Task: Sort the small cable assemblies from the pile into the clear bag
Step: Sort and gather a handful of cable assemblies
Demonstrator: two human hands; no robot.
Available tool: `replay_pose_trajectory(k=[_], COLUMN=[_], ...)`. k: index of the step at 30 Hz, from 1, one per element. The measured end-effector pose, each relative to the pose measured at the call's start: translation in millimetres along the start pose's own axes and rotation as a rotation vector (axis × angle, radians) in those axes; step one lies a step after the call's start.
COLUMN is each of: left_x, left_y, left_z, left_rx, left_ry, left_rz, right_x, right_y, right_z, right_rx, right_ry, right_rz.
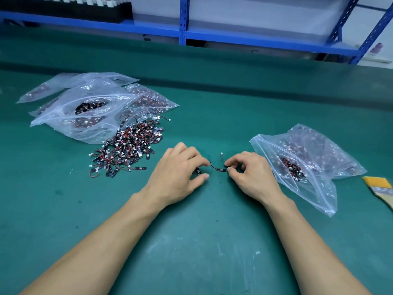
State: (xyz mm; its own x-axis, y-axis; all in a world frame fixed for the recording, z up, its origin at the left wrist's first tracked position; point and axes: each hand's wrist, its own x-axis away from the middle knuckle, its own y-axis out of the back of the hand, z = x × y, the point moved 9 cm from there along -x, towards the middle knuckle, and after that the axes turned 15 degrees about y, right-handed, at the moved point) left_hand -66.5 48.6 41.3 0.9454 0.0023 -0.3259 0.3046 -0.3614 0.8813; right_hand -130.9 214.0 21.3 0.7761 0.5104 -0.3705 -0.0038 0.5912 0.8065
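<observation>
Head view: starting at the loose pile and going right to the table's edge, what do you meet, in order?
Pile → left hand → assembly → right hand → clear bag → brush.

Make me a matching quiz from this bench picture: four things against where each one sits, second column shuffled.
1 loose pile
2 lone clear bag
3 single cable assembly
4 blue rack

A behind the table
B between the left hand and right hand
C left of the left hand
D right of the right hand

Pairs: 1-C, 2-D, 3-B, 4-A
</observation>
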Motion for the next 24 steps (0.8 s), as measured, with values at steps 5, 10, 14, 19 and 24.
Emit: replay_pose_trajectory(k=[5,10,14,19,24], left_x=[10,12,13,14,5], left_y=[-28,-34,-34,-29,3], left_z=[-34,-32,-30,-25,6], left_rx=[-0.095,-0.139,-0.126,-0.052,0.116], left_ry=[-0.162,-0.161,-0.154,-0.168,-0.043], left_rz=[0.163,0.166,0.169,0.199,0.064], right_x=[-1,-1,0,0,0], right_y=[0,-2,-1,-4,-2], right_z=[1,3,4,9,5], right_rx=[0.004,-0.01,-0.052,-0.112,-0.203], right_ry=[0.015,0.024,0.033,0.057,0.031], right_rz=[0.002,0.013,0.009,0.008,-0.066])
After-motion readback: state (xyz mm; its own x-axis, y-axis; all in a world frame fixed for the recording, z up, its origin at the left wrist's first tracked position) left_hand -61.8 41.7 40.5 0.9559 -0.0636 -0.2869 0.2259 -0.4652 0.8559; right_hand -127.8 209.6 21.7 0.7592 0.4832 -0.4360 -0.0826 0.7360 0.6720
